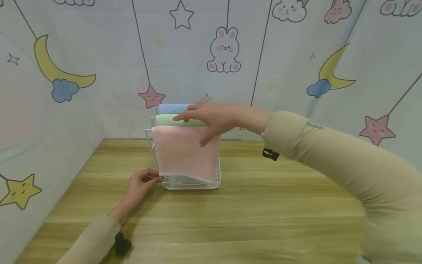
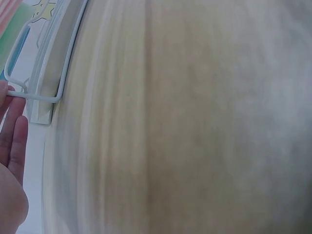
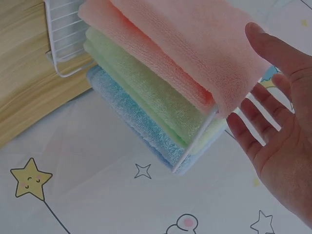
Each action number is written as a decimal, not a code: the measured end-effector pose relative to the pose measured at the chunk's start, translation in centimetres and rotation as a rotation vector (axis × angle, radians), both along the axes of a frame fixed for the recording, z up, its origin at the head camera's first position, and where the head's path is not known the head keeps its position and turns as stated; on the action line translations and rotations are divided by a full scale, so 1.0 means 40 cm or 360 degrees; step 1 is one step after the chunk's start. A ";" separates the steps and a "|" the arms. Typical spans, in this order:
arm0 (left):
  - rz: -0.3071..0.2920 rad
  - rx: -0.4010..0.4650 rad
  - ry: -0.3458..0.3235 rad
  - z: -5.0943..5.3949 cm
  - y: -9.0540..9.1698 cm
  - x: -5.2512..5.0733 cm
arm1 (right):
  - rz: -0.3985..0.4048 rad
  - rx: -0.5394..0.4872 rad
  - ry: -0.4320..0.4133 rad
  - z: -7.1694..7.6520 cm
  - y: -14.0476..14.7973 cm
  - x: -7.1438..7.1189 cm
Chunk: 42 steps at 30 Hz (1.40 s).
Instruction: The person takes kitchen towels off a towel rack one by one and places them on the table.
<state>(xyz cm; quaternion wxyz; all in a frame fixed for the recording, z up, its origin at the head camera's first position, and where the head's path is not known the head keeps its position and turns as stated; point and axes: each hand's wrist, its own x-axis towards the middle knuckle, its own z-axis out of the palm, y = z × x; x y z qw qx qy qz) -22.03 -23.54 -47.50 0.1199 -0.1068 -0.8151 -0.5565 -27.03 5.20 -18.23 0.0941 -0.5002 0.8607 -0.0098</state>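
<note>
the pink towel (image 1: 184, 154) hangs at the front of a white wire rack (image 1: 191, 185), with the green towel (image 1: 165, 120) and the blue towel (image 1: 173, 108) draped in rows behind it. at the rack's lower front left corner, the left hand (image 1: 140, 185) pinches the wire between thumb and fingers. the right hand (image 1: 212, 115) reaches in above the towels, palm down, fingers spread and gripping nothing; whether they touch cloth i can't tell. both arms wear beige sleeves (image 1: 329, 161). the rack stands on a wood-grain bench (image 1: 280, 209), toward its back edge, before a pale backdrop (image 1: 115, 73) printed with moons, stars and rabbits. the right wrist view shows the folded layers side-on, hidden from the head; the left wrist view shows the wire's bent corner beside the fingertips.
</note>
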 end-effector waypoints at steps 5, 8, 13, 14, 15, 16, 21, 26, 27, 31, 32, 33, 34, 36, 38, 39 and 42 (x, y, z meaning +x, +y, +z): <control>-0.0011 -0.0023 0.0008 0.002 0.000 -0.002 | -0.0005 -0.0026 -0.0053 -0.009 -0.010 -0.011; -0.0005 -0.0026 -0.0009 0.004 0.003 -0.001 | 0.0011 -0.0051 -0.0063 -0.016 -0.016 -0.016; 0.0008 -0.0029 -0.0053 0.011 0.009 0.004 | 0.0044 -0.0088 -0.0029 -0.027 -0.026 -0.023; 0.0008 -0.0034 -0.0054 0.012 0.010 0.005 | 0.0048 -0.0092 -0.0021 -0.029 -0.027 -0.023; 0.0008 -0.0032 -0.0056 0.013 0.011 0.006 | 0.0048 -0.0094 -0.0011 -0.031 -0.028 -0.024; 0.0008 -0.0037 -0.0053 0.013 0.011 0.006 | 0.0045 -0.0095 0.0000 -0.033 -0.029 -0.024; -0.0013 -0.0030 -0.0033 0.011 0.011 0.005 | 0.0038 -0.0124 0.0062 -0.043 -0.031 -0.022; -0.0045 0.0007 -0.0022 0.008 0.010 0.002 | 0.0089 -0.0250 0.0109 -0.054 -0.025 -0.023; -0.0051 0.0013 -0.0017 0.008 0.009 0.001 | 0.0101 -0.0283 0.0110 -0.056 -0.024 -0.025; -0.0077 0.0035 0.0004 0.007 0.005 0.000 | 0.0120 -0.0394 0.0087 -0.063 -0.022 -0.027; -0.0081 0.0042 0.0007 0.007 0.005 0.001 | 0.0111 -0.0414 0.0072 -0.064 -0.022 -0.026; -0.0085 0.0047 0.0004 0.007 0.004 0.001 | 0.0104 -0.0436 0.0061 -0.065 -0.022 -0.026; -0.0087 0.0057 0.0003 0.007 0.004 0.002 | 0.0099 -0.0458 0.0055 -0.065 -0.023 -0.025; -0.0089 0.0061 -0.0005 0.007 0.002 0.003 | 0.0079 -0.0499 0.0032 -0.064 -0.024 -0.025; -0.0085 0.0059 -0.0011 0.007 0.001 0.004 | 0.0054 -0.0520 0.0015 -0.061 -0.025 -0.023; -0.0082 0.0053 -0.0018 0.008 0.001 0.004 | 0.0049 -0.0523 0.0016 -0.060 -0.024 -0.022; -0.0068 0.0032 -0.0032 0.010 0.002 0.005 | 0.0034 -0.0524 0.0015 -0.057 -0.024 -0.017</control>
